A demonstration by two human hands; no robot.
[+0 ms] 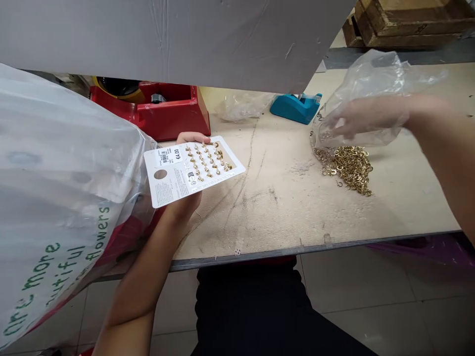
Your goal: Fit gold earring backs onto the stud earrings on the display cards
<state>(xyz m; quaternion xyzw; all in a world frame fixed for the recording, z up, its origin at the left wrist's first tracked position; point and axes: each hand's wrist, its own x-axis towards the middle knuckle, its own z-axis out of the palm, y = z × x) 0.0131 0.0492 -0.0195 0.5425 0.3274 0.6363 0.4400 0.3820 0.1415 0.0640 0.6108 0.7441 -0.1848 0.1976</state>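
Note:
My left hand (191,198) holds a white card (166,183) with a price label and rows of small gold-coloured pieces; the card hides most of its fingers. On the right, my right hand (371,116) is inside or behind a clear plastic bag (374,74), blurred by motion. Its fingertips point left, near small rings at the bag's mouth, and whether they grip anything cannot be made out. Just below the bag lies a pile of small gold-coloured rings (352,170) on the table.
A red tape dispenser (178,116) and a blue one (297,109) stand at the back of the table (260,222). A large printed plastic bag (67,173) fills the left. A grey panel (185,39) overhangs the back. Wooden boxes (415,24) sit at the back right.

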